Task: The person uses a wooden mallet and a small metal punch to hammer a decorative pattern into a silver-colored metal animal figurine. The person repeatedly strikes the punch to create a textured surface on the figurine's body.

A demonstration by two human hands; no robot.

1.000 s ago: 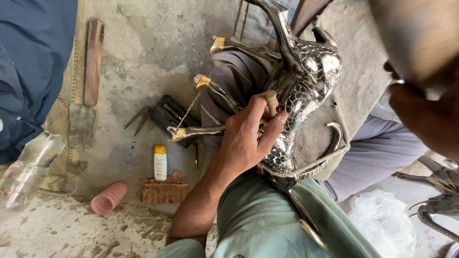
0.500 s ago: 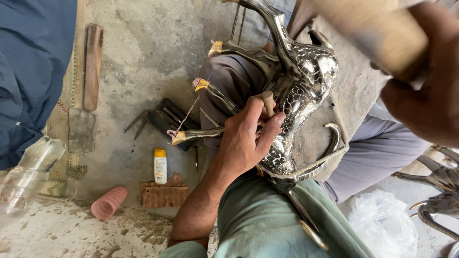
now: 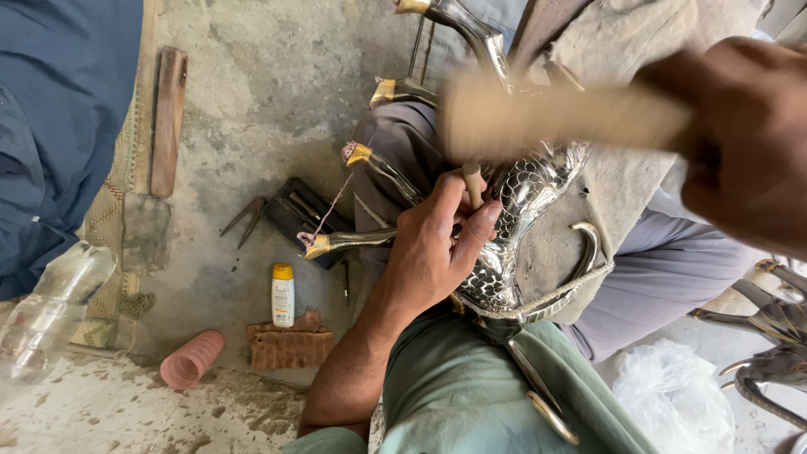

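My left hand (image 3: 437,244) grips a short wooden-handled punch (image 3: 472,181) upright against a shiny silver metal animal figure (image 3: 521,210) with an engraved scale pattern. The figure lies across my lap, its brass-tipped legs (image 3: 353,242) pointing left. My right hand (image 3: 744,143) is closed around a wooden mallet (image 3: 555,118), which is motion-blurred and sits just above the top of the punch. A cord runs around the figure's lower body.
On the concrete floor lie a small white bottle with a yellow cap (image 3: 283,294), a brick piece (image 3: 290,345), a pink ribbed tube (image 3: 193,360), dark pliers on a black tray (image 3: 286,214) and a wooden plank (image 3: 168,118). Blue cloth (image 3: 59,126) at left; more metal pieces (image 3: 773,353) at right.
The right hand has swung the mallet down from the upper right to just over the punch. The left hand and figure stay in place.
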